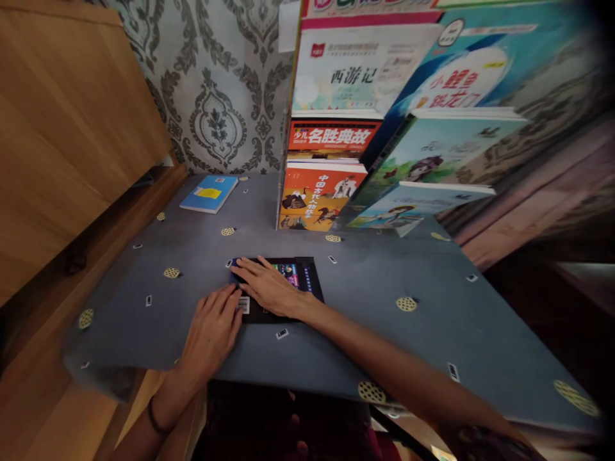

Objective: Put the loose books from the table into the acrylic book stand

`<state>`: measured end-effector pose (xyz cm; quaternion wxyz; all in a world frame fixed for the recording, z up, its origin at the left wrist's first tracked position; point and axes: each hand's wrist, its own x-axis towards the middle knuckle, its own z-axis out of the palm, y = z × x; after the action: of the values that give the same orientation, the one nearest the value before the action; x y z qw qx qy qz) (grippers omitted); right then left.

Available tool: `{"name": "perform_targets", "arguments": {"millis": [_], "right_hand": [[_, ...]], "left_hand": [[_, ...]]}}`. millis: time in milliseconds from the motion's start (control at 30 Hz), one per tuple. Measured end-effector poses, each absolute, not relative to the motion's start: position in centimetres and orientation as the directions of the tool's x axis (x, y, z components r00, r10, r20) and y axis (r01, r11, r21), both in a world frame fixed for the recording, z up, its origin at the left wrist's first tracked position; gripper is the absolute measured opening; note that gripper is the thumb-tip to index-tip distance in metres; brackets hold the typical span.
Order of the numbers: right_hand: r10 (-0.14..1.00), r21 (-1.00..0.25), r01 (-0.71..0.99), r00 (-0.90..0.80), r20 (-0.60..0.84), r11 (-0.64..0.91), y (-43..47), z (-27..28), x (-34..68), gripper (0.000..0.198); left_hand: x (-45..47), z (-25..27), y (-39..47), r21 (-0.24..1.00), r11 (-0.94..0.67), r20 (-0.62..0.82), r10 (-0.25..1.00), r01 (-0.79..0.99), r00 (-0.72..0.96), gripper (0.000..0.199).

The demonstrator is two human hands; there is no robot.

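A dark book (312,276) with small colourful pictures and a white barcode patch lies on the cloth-covered table. Across its cover rests my right hand (271,288), palm down, with the fingers stretched toward the book's far left corner. My left hand (215,326), wearing a dark band at the wrist, lies at the near left edge with its fingertips touching the book beside the barcode. Neither hand grips anything. Much of the cover is hidden under the right hand.
A grey tablecloth (365,333) with pineapple prints covers the table. Behind the dark book, a rack holds several upright books, including an orange one (317,192). A blue book (209,194) lies at the back left, near a wooden cabinet (72,128).
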<state>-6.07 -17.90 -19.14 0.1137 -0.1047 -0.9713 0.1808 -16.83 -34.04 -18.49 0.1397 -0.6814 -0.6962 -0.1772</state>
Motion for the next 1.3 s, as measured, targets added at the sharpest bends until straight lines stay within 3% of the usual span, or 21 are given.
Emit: {"name": "perform_targets", "arguments": {"millis": [400,500,633,767,933,1100,1300], "right_hand": [[0.519,-0.507,0.367,-0.831,0.198,0.780,-15.1,-20.6,4.9,0.048],[0.503,-0.507,0.361,-0.847,0.173,0.783,-15.6,-20.3,6.6,0.054],[0.417,-0.511,0.309,-0.903,0.108,0.802,-16.1,-19.7,8.6,0.083],[0.466,-0.540,0.361,-0.882,0.066,0.761,-14.2,-19.9,9.3,0.094],[0.542,-0.533,0.392,-0.826,0.155,0.750,-10.8,-20.8,7.4,0.073],[0.523,-0.512,0.339,-0.808,0.271,0.789,-10.8,-21.2,6.0,0.046],[0.471,-0.478,0.316,-0.847,0.248,0.820,-12.4,-20.9,6.6,0.043]], "left_hand": [[-17.3,-20.2,-33.0,0.011,0.000,0.446,0.895,1.000,-0.005,0.039],[-17.4,-20.3,-33.0,0.026,0.004,0.438,0.899,1.000,-0.015,0.039],[-17.5,-20.4,-33.1,0.031,-0.001,0.440,0.898,1.000,-0.013,0.039],[-17.6,-20.6,-33.1,0.032,-0.009,0.437,0.900,0.999,-0.006,0.038],[-17.6,-20.7,-33.0,0.038,-0.013,0.454,0.891,0.999,-0.006,0.038],[-18.0,-20.5,-33.5,0.014,-0.072,0.435,0.899,0.997,0.059,0.045],[-18.4,-19.6,-33.3,-0.098,-0.164,0.374,0.908,0.982,0.189,0.059]]}}
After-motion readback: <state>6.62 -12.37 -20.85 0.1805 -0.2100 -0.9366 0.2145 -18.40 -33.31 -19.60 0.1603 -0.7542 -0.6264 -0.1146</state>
